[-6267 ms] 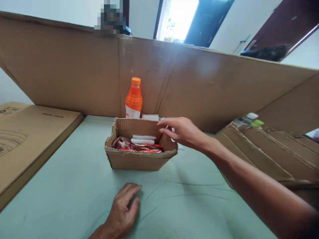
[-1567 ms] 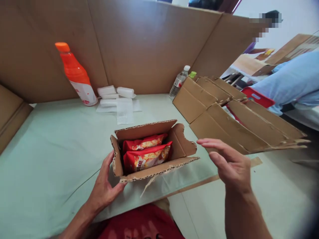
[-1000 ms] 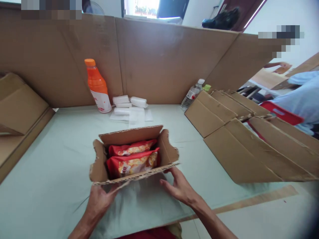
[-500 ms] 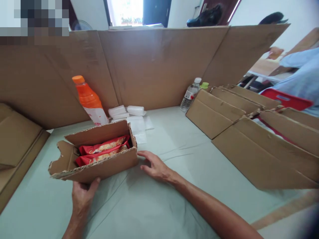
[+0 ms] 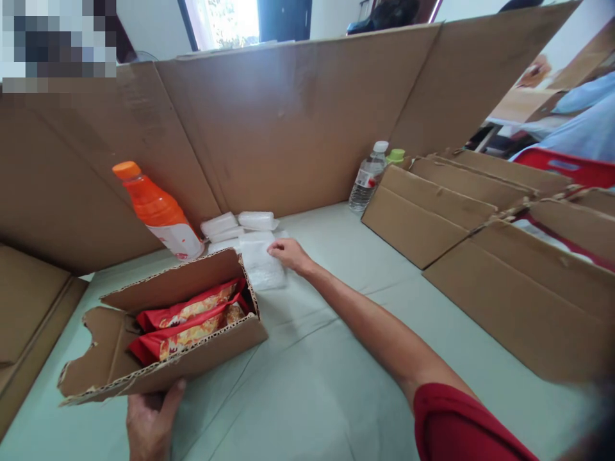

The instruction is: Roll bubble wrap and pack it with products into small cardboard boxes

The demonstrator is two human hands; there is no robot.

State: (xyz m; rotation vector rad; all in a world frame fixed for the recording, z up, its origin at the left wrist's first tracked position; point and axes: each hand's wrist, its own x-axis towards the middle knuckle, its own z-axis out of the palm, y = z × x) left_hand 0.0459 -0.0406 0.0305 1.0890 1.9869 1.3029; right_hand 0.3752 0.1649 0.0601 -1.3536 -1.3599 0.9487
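A small open cardboard box (image 5: 202, 355) lies on the pale green table, holding two red snack packets (image 5: 192, 320). My left hand (image 5: 151, 419) grips the box's near wall from below, thumb up against it. My right hand (image 5: 288, 254) reaches across to a flat clear plastic bag (image 5: 262, 269) just beyond the box, with its fingers pressed down on the bag's far edge. Behind that bag sit a few folded white plastic packs (image 5: 237, 224). An orange drink bottle (image 5: 158, 211) with an orange cap stands to their left.
A tall cardboard screen (image 5: 298, 121) closes off the back. Flattened cardboard boxes (image 5: 480, 256) are stacked at the right, with a clear water bottle (image 5: 368, 179) and a green cap beside them. More flat cardboard (image 5: 29, 307) lies at the left. Another person's blue sleeve (image 5: 581, 128) shows far right.
The box has slid left and nearer me in my left hand. My right hand has left the box's end and reached forward onto the clear plastic bag.
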